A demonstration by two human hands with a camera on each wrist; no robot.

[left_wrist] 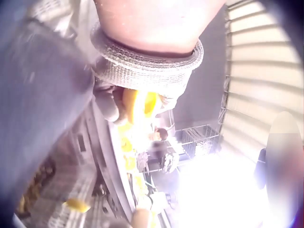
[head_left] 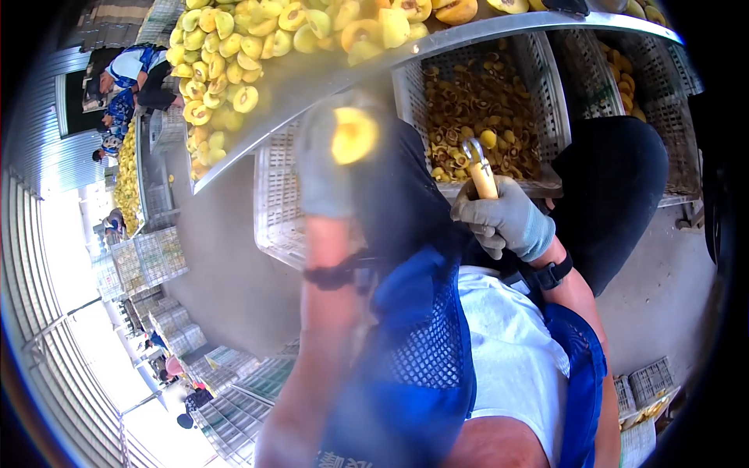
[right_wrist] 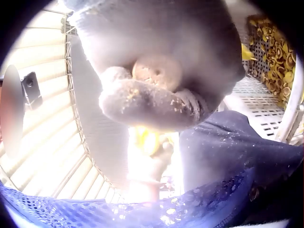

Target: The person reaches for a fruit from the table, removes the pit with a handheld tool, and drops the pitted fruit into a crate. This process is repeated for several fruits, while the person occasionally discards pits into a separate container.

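My gloved left hand, blurred in the head view, holds a yellow fruit half beside the table. In the left wrist view the fruit sits between the fingers of that hand. Lower and to the right, my gloved right hand grips the wooden handle of a tool whose looped metal end points up, in front of a crate of cut pieces. The right wrist view shows curled fingers of the right hand around the handle's round end; the metal end is hidden there.
Many fruit halves lie on the metal-edged table. A crate of small cut pieces stands beneath its edge, with another crate on the right and a white crate at the left knee. People sit far left.
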